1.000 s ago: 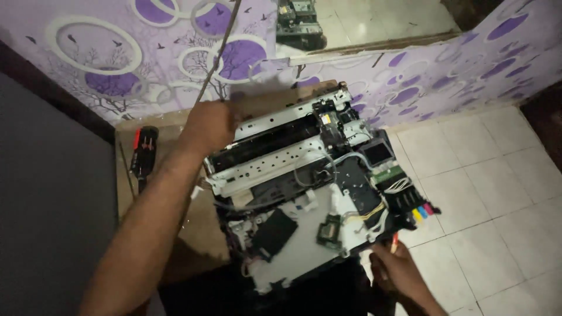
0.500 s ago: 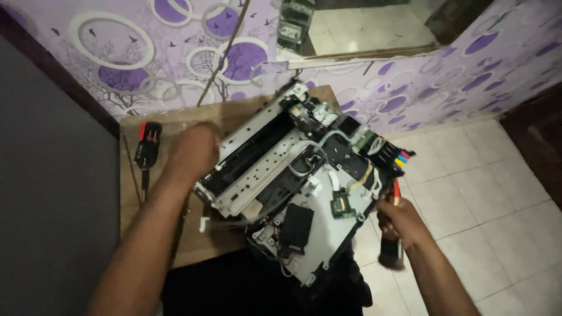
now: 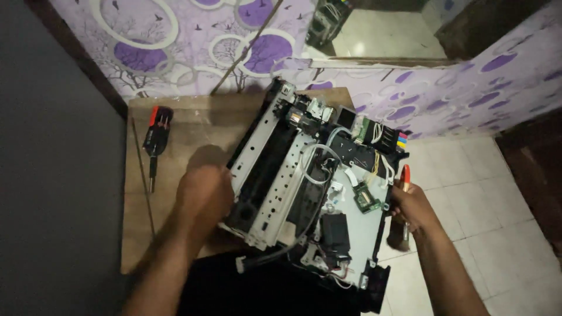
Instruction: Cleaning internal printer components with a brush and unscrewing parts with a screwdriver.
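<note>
printer chassis (image 3: 310, 187): i see an opened printer with its covers off, lying slantwise on the wooden table (image 3: 175, 123), its near end hanging over the table edge toward me. with the shell gone, the metal frame, white ribbon cables and the small green circuit board (image 3: 366, 199) lie open to view.
left hand (image 3: 205, 196): my fingers are curled tight around the left edge of the metal frame, holding it; a grip at that edge looks suited to bracing the overhanging body so it does not tip.
right hand (image 3: 413, 208): closed around the handle of a red-tipped tool (image 3: 405, 175), and the same hand presses against the right rim of the chassis, near the circuit board. i judge the two hands clamp the unit from opposite sides to keep it steady.
ink cartridges (image 3: 391, 139): a row with coloured ends sits at the far right corner, toward the wall.
screwdriver (image 3: 156, 134): red and black, lying on the table well apart from the left hand, untouched, shaft pointing toward me.
thin rod (image 3: 143, 175): lies along the table's left side, just beside the screwdriver.
surroundings: purple patterned wall (image 3: 175, 41) behind, a mirror (image 3: 380, 35) above the table, pale tiled floor (image 3: 468, 193) on the right.
</note>
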